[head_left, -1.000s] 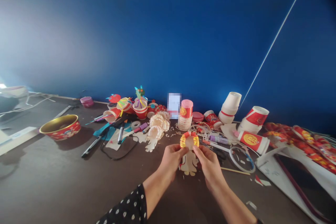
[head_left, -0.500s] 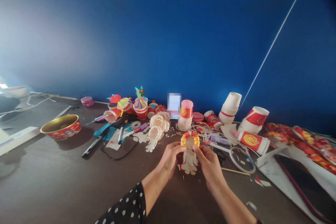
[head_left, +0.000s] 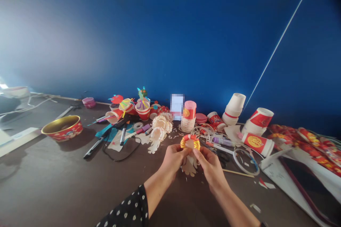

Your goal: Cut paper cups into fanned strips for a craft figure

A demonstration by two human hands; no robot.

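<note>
A paper cutout figure (head_left: 189,167), pale on its body, has a curled red and yellow fringe around its round top. I hold it above the table with both hands. My left hand (head_left: 173,159) pinches its left side, the thumb laid across the round part. At the right side, my right hand (head_left: 210,163) grips the fringe edge between thumb and fingers. Parts of the figure are hidden behind my fingers. Similar white paper cutouts (head_left: 158,135) lie overlapped just beyond my left hand.
A red and gold bowl (head_left: 64,135) stands on the left. A utility knife (head_left: 93,148) and marker (head_left: 123,136) lie nearer. Behind are stacked cups (head_left: 189,113). On the right are a tape roll (head_left: 246,163), a wooden stick (head_left: 238,173), a tipped cup (head_left: 257,144) and a phone (head_left: 310,188).
The figure has tilted and shifted slightly left in my hands. My left thumb now reaches further across its round part, and my right grip has slid a little left.
</note>
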